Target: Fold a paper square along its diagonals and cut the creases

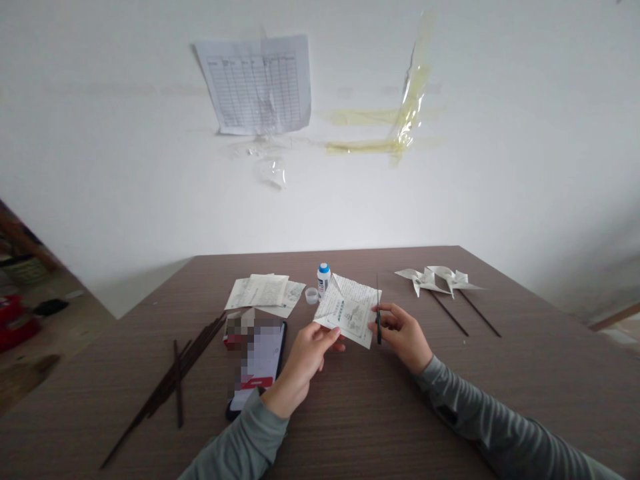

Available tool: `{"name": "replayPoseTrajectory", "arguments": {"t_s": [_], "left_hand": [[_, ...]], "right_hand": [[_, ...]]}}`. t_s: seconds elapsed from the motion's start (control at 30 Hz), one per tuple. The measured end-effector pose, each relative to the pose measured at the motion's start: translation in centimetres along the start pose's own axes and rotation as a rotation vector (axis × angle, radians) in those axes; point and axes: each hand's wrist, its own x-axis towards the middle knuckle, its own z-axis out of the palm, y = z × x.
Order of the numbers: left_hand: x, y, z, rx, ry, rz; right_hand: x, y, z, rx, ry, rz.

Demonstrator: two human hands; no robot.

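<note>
A square sheet of printed paper (347,310), covered in small text and a diagram, is held up over the table. My left hand (306,357) pinches its lower left corner. My right hand (401,337) sits at the sheet's right edge and grips a slim dark pointed tool (379,320), which stands upright between its fingers. Whether that tool is closed scissors, the picture does not settle. The fingers of my right hand touch the paper.
The brown wood-grain table (500,347) holds a glue bottle (323,279), small cap (311,295), paper sheets (261,292), blurred phone (257,363), dark sticks (175,380) and paper pinwheels on sticks (435,280). Behind stands a white wall (125,167).
</note>
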Motion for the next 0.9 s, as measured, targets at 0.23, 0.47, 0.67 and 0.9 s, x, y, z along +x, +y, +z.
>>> {"name": "replayPoseTrajectory", "arguments": {"t_s": [0.23, 0.47, 0.67, 0.9], "left_hand": [[0.3, 0.2, -0.1, 0.014, 0.033, 0.000], [0.4, 0.1, -0.3, 0.031, 0.035, 0.009], [-0.2, 0.0, 0.1, 0.006, 0.043, -0.003], [-0.6, -0.4, 0.4, 0.032, -0.008, 0.015]], "right_hand": [[0.0, 0.1, -0.2, -0.026, -0.019, -0.032], [0.3, 0.3, -0.5, -0.035, -0.018, -0.003], [0.0, 0.2, 0.1, 0.010, 0.016, -0.001], [-0.3, 0.0, 1.0, 0.032, 0.023, -0.035]]}}
